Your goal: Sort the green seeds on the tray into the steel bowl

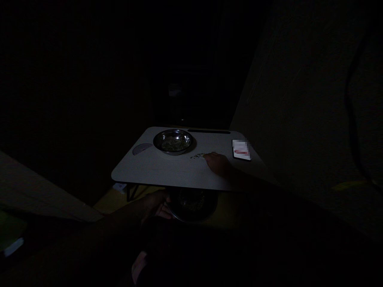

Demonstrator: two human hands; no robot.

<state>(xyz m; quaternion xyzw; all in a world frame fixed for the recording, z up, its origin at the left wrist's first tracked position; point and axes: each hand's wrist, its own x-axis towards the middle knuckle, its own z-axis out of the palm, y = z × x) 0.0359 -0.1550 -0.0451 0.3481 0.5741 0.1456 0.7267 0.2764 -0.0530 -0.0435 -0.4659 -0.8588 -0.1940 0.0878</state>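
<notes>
The scene is very dark. A small pale lap table [155, 169] stands in front of me. On it sits a steel bowl [173, 141] with greenish bits inside. A little scatter of green bits [197, 156] lies on the tabletop, and my right hand [218, 163] rests beside it with fingers bunched toward the bits. Below the table's near edge my left hand [157, 205] grips the rim of a second steel bowl [193, 205], which also holds greenish bits.
A white and red card-like object [241, 150] lies at the table's right side. A slot [208, 131] runs along the far edge. A wall rises at the right. A dark table leg [129, 193] shows below.
</notes>
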